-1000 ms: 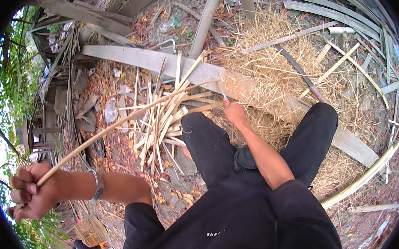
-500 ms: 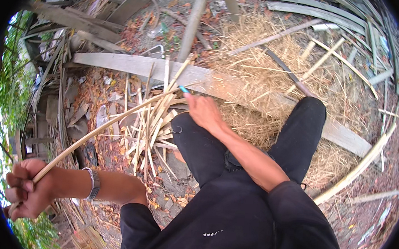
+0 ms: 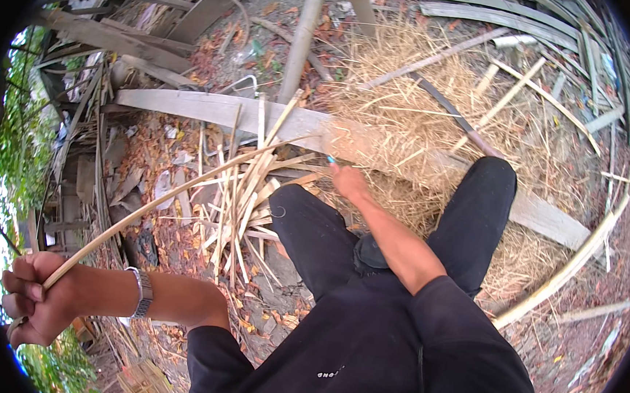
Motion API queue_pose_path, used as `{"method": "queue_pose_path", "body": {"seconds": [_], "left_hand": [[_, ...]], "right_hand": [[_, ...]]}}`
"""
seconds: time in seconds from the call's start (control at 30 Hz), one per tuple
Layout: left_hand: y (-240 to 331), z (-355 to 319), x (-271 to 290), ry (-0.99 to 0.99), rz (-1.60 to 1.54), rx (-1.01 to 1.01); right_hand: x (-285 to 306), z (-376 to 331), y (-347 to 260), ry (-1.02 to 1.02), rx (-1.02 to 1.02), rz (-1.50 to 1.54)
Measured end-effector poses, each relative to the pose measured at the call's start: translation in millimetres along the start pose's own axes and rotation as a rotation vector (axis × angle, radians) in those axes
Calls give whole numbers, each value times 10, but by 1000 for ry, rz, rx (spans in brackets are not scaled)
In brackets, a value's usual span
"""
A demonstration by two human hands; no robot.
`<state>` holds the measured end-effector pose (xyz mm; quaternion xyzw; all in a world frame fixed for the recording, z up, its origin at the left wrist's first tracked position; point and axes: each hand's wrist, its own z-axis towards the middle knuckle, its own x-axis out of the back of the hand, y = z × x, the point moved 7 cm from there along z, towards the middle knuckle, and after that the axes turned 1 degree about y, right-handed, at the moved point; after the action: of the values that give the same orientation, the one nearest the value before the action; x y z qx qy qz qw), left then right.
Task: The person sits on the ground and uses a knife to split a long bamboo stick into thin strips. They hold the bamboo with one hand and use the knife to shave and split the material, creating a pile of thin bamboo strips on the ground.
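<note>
Out at the far left, my left hand (image 3: 41, 298) is closed around the lower end of a long, thin wooden strip (image 3: 155, 201). The strip slants up to the right, its tip above the grey plank (image 3: 183, 103). Above my left knee, my right hand (image 3: 350, 182) is closed, apart from the strip's tip, on a small tool with a bright blue part (image 3: 331, 160). The rest of that tool is hidden or too small to name. Under the strip lies a loose pile of pale split sticks (image 3: 239, 209).
Shavings (image 3: 405, 60) cover the ground beyond and around the plank. A long dark-bladed knife (image 3: 446, 103) lies on them near my right knee. An upright post (image 3: 303, 42) stands ahead. A pale curved strip (image 3: 569, 267) lies at right, with stacked boards (image 3: 499, 21) at the back right.
My right hand has moved right, away from the strip's tip, with the blue-tipped tool in it. My left hand has shifted slightly left, still holding the strip.
</note>
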<state>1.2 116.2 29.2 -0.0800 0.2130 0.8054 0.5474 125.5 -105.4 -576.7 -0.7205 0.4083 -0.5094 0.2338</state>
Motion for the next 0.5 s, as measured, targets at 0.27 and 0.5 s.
{"method": "queue_pose_path", "body": {"seconds": [0.27,0.5], "left_hand": [[80,37,181,-20,99,-29],[79,51,311,-58,61,-7]], "right_hand": [[-22,-53,-529,-105,3,173],[81,-41,-650,-141,4,65]]}}
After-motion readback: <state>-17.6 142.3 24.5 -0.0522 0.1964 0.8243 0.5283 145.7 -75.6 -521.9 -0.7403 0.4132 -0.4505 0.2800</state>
